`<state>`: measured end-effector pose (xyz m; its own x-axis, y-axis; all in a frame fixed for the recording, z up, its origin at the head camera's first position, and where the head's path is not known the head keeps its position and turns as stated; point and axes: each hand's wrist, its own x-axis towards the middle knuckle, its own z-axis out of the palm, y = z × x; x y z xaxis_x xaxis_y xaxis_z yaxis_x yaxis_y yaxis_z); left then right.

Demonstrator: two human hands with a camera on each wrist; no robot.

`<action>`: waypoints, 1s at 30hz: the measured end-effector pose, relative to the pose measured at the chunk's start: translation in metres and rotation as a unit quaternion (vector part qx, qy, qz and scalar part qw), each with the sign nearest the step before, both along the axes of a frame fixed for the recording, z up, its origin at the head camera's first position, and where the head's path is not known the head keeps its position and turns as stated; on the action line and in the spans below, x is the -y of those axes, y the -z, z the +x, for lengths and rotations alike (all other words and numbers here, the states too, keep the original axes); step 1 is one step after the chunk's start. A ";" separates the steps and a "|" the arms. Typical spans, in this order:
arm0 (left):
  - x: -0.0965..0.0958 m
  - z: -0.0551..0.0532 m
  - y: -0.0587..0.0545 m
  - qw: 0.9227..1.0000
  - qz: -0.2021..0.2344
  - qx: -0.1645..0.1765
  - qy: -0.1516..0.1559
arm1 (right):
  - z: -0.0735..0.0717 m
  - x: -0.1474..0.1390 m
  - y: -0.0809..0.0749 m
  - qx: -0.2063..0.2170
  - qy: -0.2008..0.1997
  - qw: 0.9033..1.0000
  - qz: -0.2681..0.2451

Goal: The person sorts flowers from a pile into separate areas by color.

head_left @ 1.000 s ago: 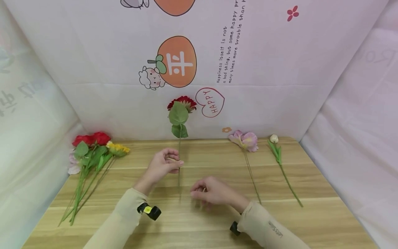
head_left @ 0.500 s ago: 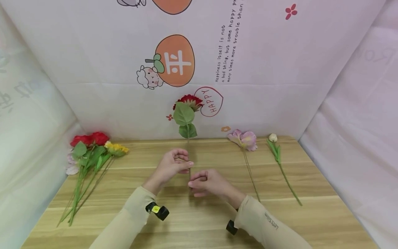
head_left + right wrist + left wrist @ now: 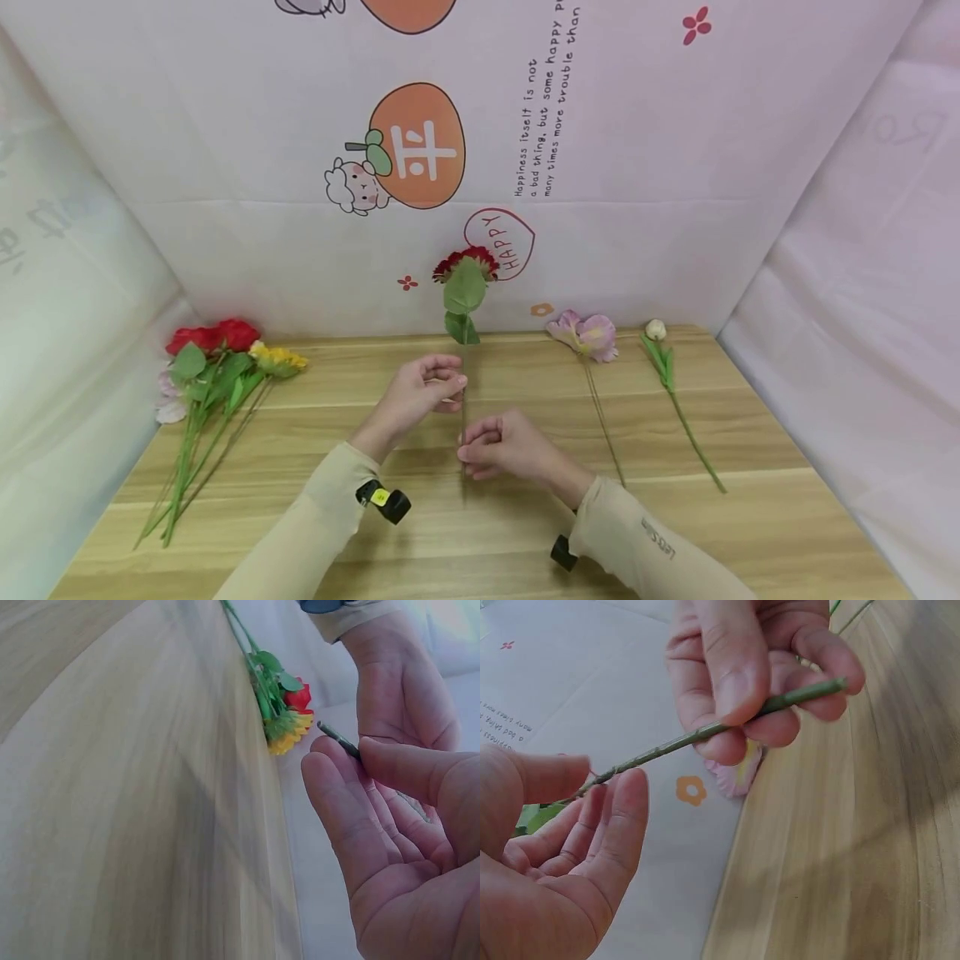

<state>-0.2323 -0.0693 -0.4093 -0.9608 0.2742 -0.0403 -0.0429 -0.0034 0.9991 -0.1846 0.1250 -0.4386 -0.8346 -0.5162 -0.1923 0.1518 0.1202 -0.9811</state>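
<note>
A dark red artificial flower (image 3: 467, 265) with green leaves stands upright in the middle of the head view. My left hand (image 3: 422, 393) pinches its stem below the leaves, thumb against fingertips. Lower down, my right hand (image 3: 504, 448) pinches the same stem near its cut end. In the left wrist view the green stem (image 3: 667, 747) runs from the left hand's fingertips through the right hand's grip, and its end sticks out past the fingers. The right wrist view shows the short stem end (image 3: 339, 740) poking beyond the thumb; the flower head is hidden there.
On the wooden table (image 3: 420, 550) at the left lies a bunch with red flowers (image 3: 217, 335) and a yellow flower (image 3: 277, 358). At the right lie a pale purple flower (image 3: 588, 335) and a white tulip (image 3: 656, 330). White printed cloth (image 3: 630, 150) encloses the back and sides.
The left hand has moved right with the red flower, which then dipped slightly. The right hand has come up to the lower stem and taken hold of it.
</note>
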 end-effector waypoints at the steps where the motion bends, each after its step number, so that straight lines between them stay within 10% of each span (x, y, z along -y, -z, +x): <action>1: 0.000 -0.001 0.001 1.000 -0.006 0.001 0.003 | 0.000 0.000 0.001 -0.002 -0.003 1.000 0.002; 21: -0.007 -0.005 0.019 0.998 -0.053 0.008 0.040 | 0.001 -0.015 0.005 0.003 -0.057 0.998 0.040; 30: -0.018 -0.007 0.020 0.999 -0.046 0.028 0.005 | -0.002 -0.018 0.006 0.034 -0.003 0.998 0.046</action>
<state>-0.2394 -0.0514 -0.4295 -0.9534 0.2772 -0.1188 -0.0974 0.0895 0.9912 -0.1869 0.1429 -0.4449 -0.8147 -0.4988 -0.2957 0.2173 0.2102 -0.9532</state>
